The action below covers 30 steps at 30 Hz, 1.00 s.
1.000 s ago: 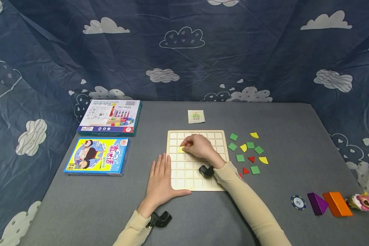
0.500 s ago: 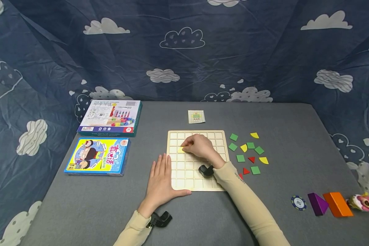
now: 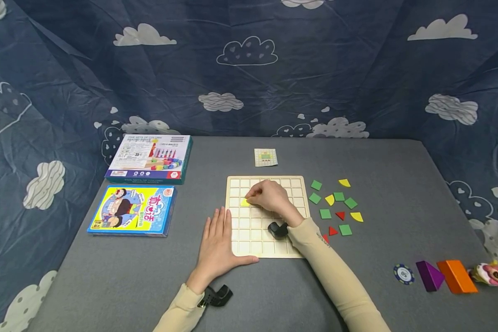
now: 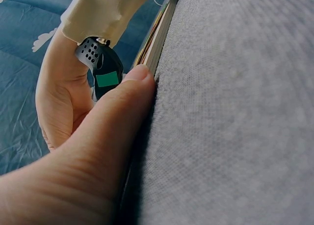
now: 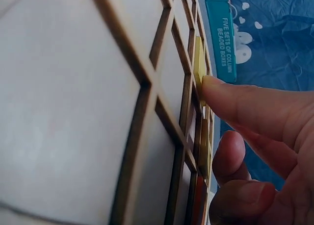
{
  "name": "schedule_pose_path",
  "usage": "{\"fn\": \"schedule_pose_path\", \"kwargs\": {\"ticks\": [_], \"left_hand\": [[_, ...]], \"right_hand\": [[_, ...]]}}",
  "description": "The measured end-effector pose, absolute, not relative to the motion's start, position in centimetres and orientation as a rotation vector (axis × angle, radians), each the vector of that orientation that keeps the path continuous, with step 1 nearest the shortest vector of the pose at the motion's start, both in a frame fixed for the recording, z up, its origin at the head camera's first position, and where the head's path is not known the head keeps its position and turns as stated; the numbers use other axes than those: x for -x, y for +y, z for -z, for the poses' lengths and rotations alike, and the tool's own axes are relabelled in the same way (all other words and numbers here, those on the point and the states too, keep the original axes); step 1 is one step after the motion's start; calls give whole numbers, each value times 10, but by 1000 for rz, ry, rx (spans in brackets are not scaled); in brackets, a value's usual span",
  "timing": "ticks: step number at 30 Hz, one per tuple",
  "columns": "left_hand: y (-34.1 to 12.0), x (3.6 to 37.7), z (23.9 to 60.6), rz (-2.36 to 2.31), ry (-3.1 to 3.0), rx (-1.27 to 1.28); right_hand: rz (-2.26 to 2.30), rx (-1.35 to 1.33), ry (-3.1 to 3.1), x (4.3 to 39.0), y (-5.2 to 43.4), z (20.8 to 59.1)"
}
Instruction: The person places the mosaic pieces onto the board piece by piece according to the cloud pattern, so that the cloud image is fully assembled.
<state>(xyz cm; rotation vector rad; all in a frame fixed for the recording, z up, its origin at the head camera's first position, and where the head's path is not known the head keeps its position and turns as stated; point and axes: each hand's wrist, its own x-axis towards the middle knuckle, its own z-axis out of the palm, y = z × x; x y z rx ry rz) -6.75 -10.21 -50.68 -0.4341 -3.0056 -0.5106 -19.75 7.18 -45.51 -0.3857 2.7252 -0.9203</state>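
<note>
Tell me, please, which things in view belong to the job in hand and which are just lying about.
Likely part of the job:
wooden board, left hand at its edge
yellow piece touched by the right hand
green squares, red triangles, yellow wedges beside it
card with a printed grid

Probably just lying about:
white-topped box
blue-yellow box
poker chip
purple block
orange block
toy figure
</note>
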Motion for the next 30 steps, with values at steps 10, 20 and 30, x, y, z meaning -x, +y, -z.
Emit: {"fn": "schedule_pose_path", "kwargs": {"ticks": [10,20,30], "left_hand": [[-101,68,507,506,-3015,433],[-101,67,509,533,-2969,447],[-103,66,510,559,-2936,461]], "right_hand": [[976,402,2696,193,85,448],[1178,387,2745,184,130,439],[1215,262,2873,178,185,440]]}}
